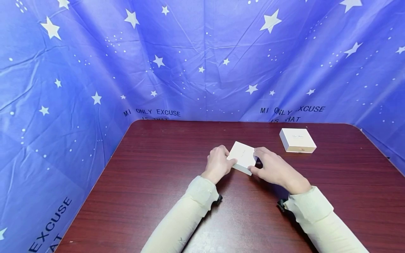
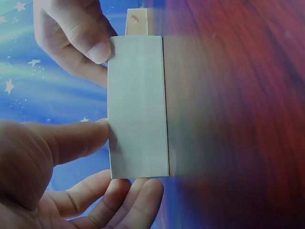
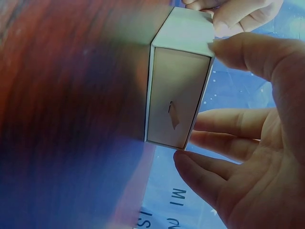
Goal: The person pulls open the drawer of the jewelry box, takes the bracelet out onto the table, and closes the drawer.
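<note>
A small white drawer box [image 1: 243, 154] lies turned at an angle on the table, with faint print on its lid. At its left end my left hand [image 1: 217, 162] grips it, thumb over the near top edge and fingers against the end face. My right hand [image 1: 274, 169] holds the opposite end, its thumb at the near corner and fingertips at the far one. In the right wrist view the drawer front [image 3: 178, 90] sits flush inside the sleeve, and a short ribbon pull [image 3: 173, 116] hangs from its slit. The left wrist view shows a plain side wall [image 2: 137, 105].
A second white box [image 1: 298, 138] of the same kind stands farther back on the right, its tan drawer front facing me. The dark red wooden table [image 1: 158, 168] ends at a blue star-printed cloth [image 1: 202, 52] behind and at both sides.
</note>
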